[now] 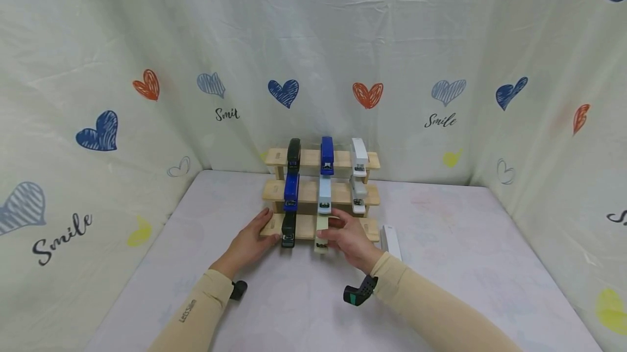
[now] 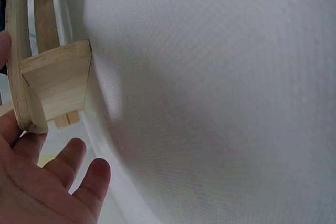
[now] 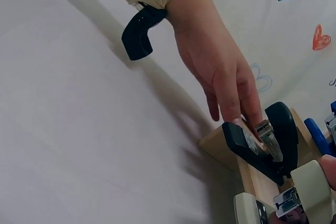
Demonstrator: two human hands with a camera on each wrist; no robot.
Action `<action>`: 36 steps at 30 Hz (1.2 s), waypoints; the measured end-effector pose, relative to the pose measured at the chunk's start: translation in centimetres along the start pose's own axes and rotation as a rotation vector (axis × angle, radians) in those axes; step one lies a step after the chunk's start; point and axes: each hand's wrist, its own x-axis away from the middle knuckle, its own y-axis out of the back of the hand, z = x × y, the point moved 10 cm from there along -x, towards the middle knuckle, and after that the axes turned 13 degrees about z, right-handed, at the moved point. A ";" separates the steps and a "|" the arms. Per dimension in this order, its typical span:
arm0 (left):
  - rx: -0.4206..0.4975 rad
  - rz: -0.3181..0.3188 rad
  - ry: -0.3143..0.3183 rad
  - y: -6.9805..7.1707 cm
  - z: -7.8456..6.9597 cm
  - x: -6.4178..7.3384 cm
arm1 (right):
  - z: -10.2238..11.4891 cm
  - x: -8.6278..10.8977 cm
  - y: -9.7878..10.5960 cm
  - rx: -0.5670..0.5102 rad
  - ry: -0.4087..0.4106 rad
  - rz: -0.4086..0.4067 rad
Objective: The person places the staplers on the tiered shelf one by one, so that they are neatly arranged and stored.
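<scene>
A three-tier wooden rack [image 1: 305, 227] stands on the table with staplers in columns. My left hand [image 1: 249, 244] holds the left end of its lowest shelf, thumb at the front and fingers at the far side. The left wrist view shows fingertips against the board's end [image 2: 31, 111], the two outer fingers apart from it. With my right hand [image 1: 354, 241] I grip a pale green stapler [image 1: 321, 223] on the lowest shelf, its front jutting past the edge. A black stapler [image 1: 288, 229] sits left of it, its jaws spread in the right wrist view.
Higher shelves carry a black stapler [image 1: 294, 155], two blue staplers [image 1: 326, 155], a light blue stapler [image 1: 325, 189], a white stapler [image 1: 360, 153] and a grey-white stapler [image 1: 358, 191]. A white stapler-like object [image 1: 391, 240] lies on the table [image 1: 450, 265] right of the rack. A printed curtain [image 1: 323, 42] hangs behind.
</scene>
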 end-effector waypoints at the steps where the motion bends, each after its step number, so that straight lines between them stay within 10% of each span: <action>1: -0.001 0.000 -0.001 0.0 0.0 0.0 | 0.0 0.0 0.0 -0.001 -0.001 -0.001; 36: -0.007 0.005 0.000 0.0 -0.3 0.2 | 0.9 3.5 2.0 0.098 -0.013 0.003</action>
